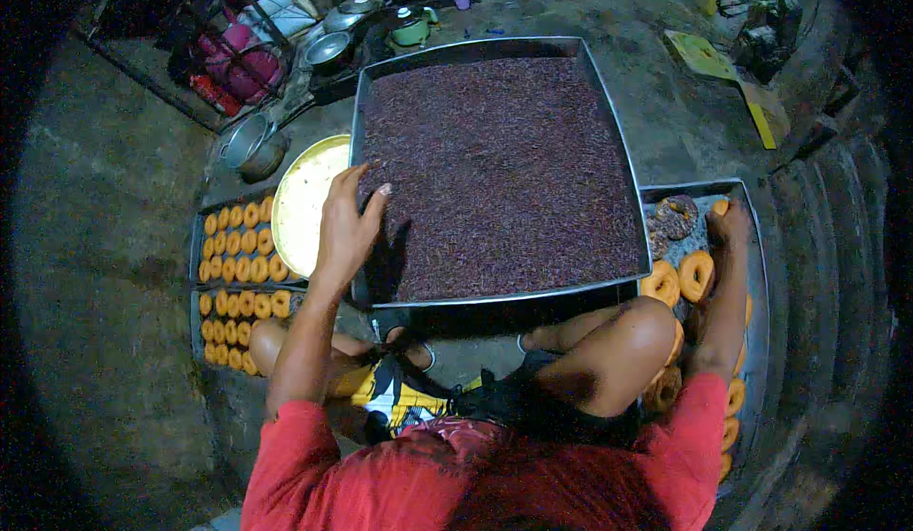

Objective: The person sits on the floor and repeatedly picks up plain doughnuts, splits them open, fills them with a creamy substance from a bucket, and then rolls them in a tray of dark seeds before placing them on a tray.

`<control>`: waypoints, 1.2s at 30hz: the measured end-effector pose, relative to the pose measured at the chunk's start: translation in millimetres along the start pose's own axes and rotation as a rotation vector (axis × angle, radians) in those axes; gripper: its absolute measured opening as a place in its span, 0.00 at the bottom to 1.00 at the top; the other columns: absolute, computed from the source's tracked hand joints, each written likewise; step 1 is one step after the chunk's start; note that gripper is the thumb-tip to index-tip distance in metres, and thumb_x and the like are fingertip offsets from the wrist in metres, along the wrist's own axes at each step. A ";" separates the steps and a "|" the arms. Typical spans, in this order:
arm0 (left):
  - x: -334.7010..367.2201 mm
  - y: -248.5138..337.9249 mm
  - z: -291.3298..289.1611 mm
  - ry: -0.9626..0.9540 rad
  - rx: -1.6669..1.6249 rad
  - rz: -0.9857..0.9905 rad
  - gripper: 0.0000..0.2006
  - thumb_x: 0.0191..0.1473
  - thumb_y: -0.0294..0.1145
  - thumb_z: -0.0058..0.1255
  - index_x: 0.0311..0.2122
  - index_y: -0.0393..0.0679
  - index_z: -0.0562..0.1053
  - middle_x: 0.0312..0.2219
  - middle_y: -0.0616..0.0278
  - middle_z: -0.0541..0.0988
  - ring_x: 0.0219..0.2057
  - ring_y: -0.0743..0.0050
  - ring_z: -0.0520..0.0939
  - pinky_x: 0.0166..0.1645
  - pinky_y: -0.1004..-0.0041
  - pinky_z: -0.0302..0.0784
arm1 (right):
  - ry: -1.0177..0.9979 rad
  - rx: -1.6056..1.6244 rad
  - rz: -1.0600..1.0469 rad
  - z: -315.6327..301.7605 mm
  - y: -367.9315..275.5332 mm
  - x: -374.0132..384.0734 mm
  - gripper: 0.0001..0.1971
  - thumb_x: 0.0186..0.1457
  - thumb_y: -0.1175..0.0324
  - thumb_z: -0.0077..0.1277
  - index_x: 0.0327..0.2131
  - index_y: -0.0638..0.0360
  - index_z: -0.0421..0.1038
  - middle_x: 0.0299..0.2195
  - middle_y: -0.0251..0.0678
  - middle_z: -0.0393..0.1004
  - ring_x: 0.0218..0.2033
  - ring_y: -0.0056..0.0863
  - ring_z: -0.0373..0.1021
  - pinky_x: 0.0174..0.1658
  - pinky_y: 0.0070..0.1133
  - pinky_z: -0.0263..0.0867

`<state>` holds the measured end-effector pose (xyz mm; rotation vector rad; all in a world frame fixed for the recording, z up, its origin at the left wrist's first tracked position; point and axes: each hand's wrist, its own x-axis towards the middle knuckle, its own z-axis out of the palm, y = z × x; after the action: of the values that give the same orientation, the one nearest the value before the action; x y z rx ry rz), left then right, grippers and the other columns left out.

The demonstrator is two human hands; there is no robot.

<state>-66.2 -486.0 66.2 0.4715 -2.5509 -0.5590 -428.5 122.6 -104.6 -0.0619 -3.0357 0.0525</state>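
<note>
A big square metal tray [475, 51] in front of me holds a wide bed of dark brown sprinkles [504, 170]. Over its left edge hovers my left hand [348, 222], fingers apart and nothing in them. To the right, my right hand [730, 226] reaches to the far right corner of a long tray [701, 231]. Its fingers are on a plain ring doughnut [720, 208], partly covered by the hand. Nearby in that tray lie a sprinkle-coated doughnut [679, 215] and several plain ones [697, 272]; my right arm hides some of them.
A round yellow tray [309, 203] leans close to the left side of the sprinkle tray. Farther left, two trays hold rows of doughnuts [249, 241]. Beyond stand a metal pot [255, 148], a green kettle [411, 29] and a purple cup [461, 0]. My bent knees flank the near edge.
</note>
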 end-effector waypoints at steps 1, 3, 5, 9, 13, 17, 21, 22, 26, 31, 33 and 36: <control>-7.9 15.2 -5.4 -0.057 -0.036 -0.086 0.23 0.56 0.35 0.53 0.51 0.28 0.69 0.47 0.37 0.73 0.50 0.40 0.73 0.56 0.58 0.67 | -0.001 -0.112 0.006 11.1 3.4 -2.9 0.41 0.43 0.52 0.63 0.60 0.58 0.60 0.48 0.56 0.71 0.50 0.50 0.69 0.52 0.39 0.67; -45.7 16.6 -18.8 -0.184 0.026 -0.287 0.28 0.56 0.38 0.53 0.54 0.24 0.64 0.51 0.31 0.69 0.54 0.37 0.70 0.60 0.58 0.64 | -0.056 0.084 -0.007 -2.0 -47.3 -28.4 0.38 0.46 0.52 0.61 0.58 0.60 0.62 0.52 0.54 0.68 0.54 0.47 0.66 0.55 0.37 0.65; -48.9 14.9 20.4 -0.311 0.023 -0.241 0.35 0.56 0.41 0.52 0.58 0.21 0.57 0.56 0.26 0.61 0.59 0.34 0.64 0.64 0.58 0.58 | 0.076 0.407 -0.005 28.5 81.9 24.5 0.32 0.48 0.58 0.59 0.56 0.58 0.64 0.42 0.45 0.72 0.41 0.36 0.70 0.44 0.28 0.67; -56.8 38.2 35.8 -0.407 -0.213 -0.345 0.40 0.55 0.46 0.53 0.61 0.22 0.53 0.60 0.24 0.54 0.65 0.33 0.52 0.68 0.57 0.49 | 0.395 0.795 -0.159 25.2 104.5 25.7 0.27 0.53 0.67 0.55 0.57 0.58 0.64 0.41 0.36 0.72 0.35 0.23 0.69 0.37 0.20 0.67; -24.7 42.8 46.2 -0.258 -0.164 -0.130 0.40 0.55 0.51 0.51 0.62 0.28 0.56 0.63 0.31 0.53 0.65 0.37 0.53 0.68 0.56 0.48 | 0.299 0.913 -0.170 10.2 142.0 -10.6 0.26 0.55 0.69 0.53 0.58 0.58 0.64 0.54 0.41 0.68 0.51 0.30 0.66 0.53 0.27 0.63; 22.2 -26.3 94.5 0.000 -0.106 -0.385 0.41 0.59 0.51 0.46 0.62 0.23 0.51 0.63 0.29 0.49 0.65 0.35 0.51 0.69 0.57 0.45 | 0.266 0.872 -0.042 -15.7 87.4 -59.5 0.24 0.58 0.70 0.50 0.58 0.58 0.64 0.57 0.39 0.66 0.56 0.30 0.63 0.59 0.26 0.58; 32.9 7.4 127.4 -0.064 -0.429 -0.201 0.36 0.60 0.49 0.45 0.63 0.29 0.53 0.64 0.35 0.52 0.66 0.41 0.51 0.69 0.60 0.46 | 0.342 1.004 0.027 -24.1 115.6 -91.3 0.23 0.60 0.69 0.47 0.59 0.60 0.63 0.57 0.38 0.66 0.56 0.30 0.63 0.59 0.25 0.58; 28.2 13.6 118.3 -0.186 -0.477 -0.100 0.34 0.61 0.48 0.44 0.63 0.32 0.55 0.64 0.37 0.53 0.66 0.43 0.52 0.69 0.61 0.46 | 0.253 1.167 0.179 -35.9 81.3 -108.0 0.23 0.60 0.68 0.47 0.59 0.61 0.63 0.57 0.38 0.66 0.56 0.30 0.63 0.58 0.24 0.58; 5.8 48.3 98.3 -0.208 -0.222 0.284 0.31 0.59 0.48 0.46 0.62 0.39 0.60 0.65 0.45 0.54 0.67 0.48 0.51 0.69 0.50 0.42 | 0.317 0.967 0.250 -68.5 47.2 -148.7 0.25 0.59 0.66 0.49 0.59 0.62 0.62 0.57 0.39 0.66 0.55 0.30 0.64 0.57 0.25 0.59; -25.1 46.4 97.8 -0.714 0.034 1.037 0.29 0.56 0.53 0.48 0.63 0.63 0.61 0.67 0.59 0.53 0.68 0.56 0.51 0.68 0.42 0.38 | 0.423 1.139 0.224 -85.8 29.1 -175.0 0.25 0.58 0.70 0.46 0.59 0.62 0.59 0.47 0.42 0.71 0.40 0.28 0.70 0.41 0.23 0.70; 4.6 58.1 106.8 -0.651 0.226 1.104 0.29 0.56 0.50 0.50 0.63 0.65 0.62 0.67 0.60 0.54 0.68 0.56 0.53 0.68 0.41 0.38 | 0.454 0.993 0.210 -71.2 62.2 -170.6 0.25 0.58 0.69 0.45 0.59 0.63 0.61 0.49 0.44 0.71 0.44 0.28 0.71 0.48 0.23 0.68; 29.2 77.6 91.1 -0.369 0.223 0.912 0.27 0.52 0.39 0.55 0.59 0.58 0.66 0.63 0.57 0.59 0.65 0.56 0.59 0.67 0.45 0.43 | 0.371 0.934 0.164 -74.8 55.4 -159.6 0.26 0.55 0.62 0.50 0.57 0.60 0.64 0.51 0.44 0.70 0.53 0.33 0.67 0.56 0.26 0.61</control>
<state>-155.0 -404.6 40.4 -0.7809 -2.7994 -0.0127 -259.9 173.6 -48.9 -0.2089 -2.3460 1.2702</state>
